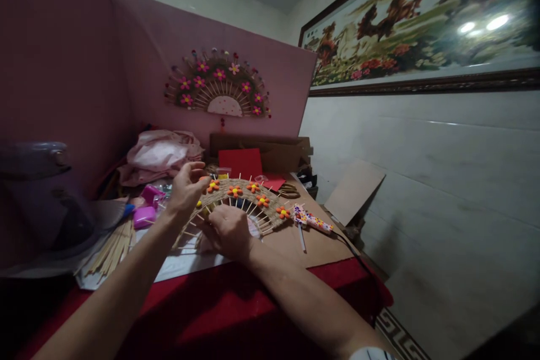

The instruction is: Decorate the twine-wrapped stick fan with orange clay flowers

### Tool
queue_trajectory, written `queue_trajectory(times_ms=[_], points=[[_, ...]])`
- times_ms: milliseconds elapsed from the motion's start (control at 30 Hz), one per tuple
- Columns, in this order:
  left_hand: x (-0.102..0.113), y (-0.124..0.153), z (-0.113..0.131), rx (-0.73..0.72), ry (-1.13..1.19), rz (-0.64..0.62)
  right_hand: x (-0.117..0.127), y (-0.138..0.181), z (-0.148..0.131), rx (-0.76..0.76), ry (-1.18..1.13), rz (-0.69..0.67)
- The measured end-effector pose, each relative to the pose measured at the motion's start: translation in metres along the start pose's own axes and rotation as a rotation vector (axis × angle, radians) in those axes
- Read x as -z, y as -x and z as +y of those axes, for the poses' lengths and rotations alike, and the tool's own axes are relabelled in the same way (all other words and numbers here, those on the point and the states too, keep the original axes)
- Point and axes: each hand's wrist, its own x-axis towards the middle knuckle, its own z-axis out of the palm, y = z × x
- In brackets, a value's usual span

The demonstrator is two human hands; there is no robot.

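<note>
Half-round fan of wooden sticks woven with tan cord (253,202) lies flat on the desk (324,247) straight ahead of me, with its arc bulging away and its long axis running left to right.

Orange flowers sit along the arc. The leftmost orange flower (213,185) is just beside my left fingertips.

Left hand (185,190): loosely open, fingers bent, tips touching the fan's upper-left rim. It grips nothing that I can see.

Right hand (230,232): knuckles up, resting on the hub where the sticks converge. The fingers are curled under, so I cannot tell whether they pinch anything.

Relation that matters: the hub is under my right hand and the left end of the arc is at my left. The right end lies beyond both hands but nearer the right.

Around the fan:
- bundle of loose pale sticks (112,247), left
- magenta plastic boxes (145,216), by my left wrist
- dotted, patterned tool (312,219), just right of the fan
- red card sheet (240,163), behind the fan
- a similar fan with pink flowers (219,87), hanging on the pink wall
</note>
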Motion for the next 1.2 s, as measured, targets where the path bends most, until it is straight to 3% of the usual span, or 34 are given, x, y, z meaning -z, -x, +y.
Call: queue_trajectory(times_ms=[200, 300, 433, 567, 933, 1033, 1200], points=[[0.005, 0.048, -0.007, 0.086, 0.170, 0.048, 0.003, 0.007, 0.012, -0.239, -0.146, 0.298], [0.000, 0.060, -0.009, 0.060, 0.222, -0.035, 0.004, 0.008, 0.018, -0.266, -0.217, 0.384], [-0.004, 0.064, -0.012, 0.271, 0.510, -0.228, 0.006, 0.007, 0.022, -0.182, -0.224, 0.237], [-0.003, 0.063, -0.019, 0.482, 0.652, -0.125, 0.009, 0.007, 0.027, -0.081, -0.276, 0.122], [-0.014, 0.074, -0.026, 0.344, 0.560, -0.159, 0.022, 0.009, 0.046, -0.022, -0.279, 0.109], [-0.021, 0.082, -0.027, 0.439, 0.592, -0.162, 0.026, 0.010, 0.049, 0.059, -0.269, 0.073], [-0.027, 0.086, -0.030, 0.579, 0.748, -0.165, 0.025, 0.011, 0.046, 0.050, -0.312, 0.059]])
